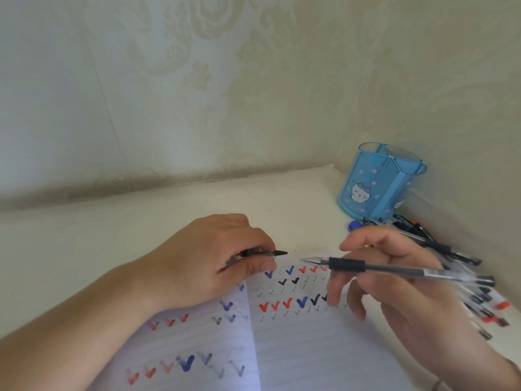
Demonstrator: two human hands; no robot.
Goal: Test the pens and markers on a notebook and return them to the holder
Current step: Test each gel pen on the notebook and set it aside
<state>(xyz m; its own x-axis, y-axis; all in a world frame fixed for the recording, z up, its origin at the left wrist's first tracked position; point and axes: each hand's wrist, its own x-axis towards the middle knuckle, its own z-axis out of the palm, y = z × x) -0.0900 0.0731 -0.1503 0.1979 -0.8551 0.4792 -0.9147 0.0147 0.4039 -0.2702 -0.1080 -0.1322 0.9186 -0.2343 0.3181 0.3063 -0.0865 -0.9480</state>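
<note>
Nearest the camera lies an open lined notebook [296, 351], its pages spread flat on the table [174, 204] and marked with rows of tick marks in red, blue and black, some bold like marker strokes and some thin like pen lines. Faint mirrored ticks show through on the left page. The left hand [214, 258] rests on the upper left part of the notebook, its grip curled round a small clear cap with a dark tip [265, 253] that pokes out to the right between thumb and fingers. The right hand [394, 280] hovers above the right page, its grip pinching a clear pen with a black rubber sleeve [366, 268]; the pen lies nearly level, its bare tip pointing left towards the cap, just apart from it. The other fingers of that hand hang loosely down over the ticks. Behind and to the right of the right hand, a loose heap of pens and markers [456, 258] lies on the table along the right wall, with black, red and blue ends showing. Farther back, in the corner, stands a translucent blue holder [375, 187] with inner dividers and a small cartoon animal printed on its side. The table is pale cream and plain. Two walls [225, 88] meet at the corner, both covered in pale wallpaper with a faint floral pattern.
</note>
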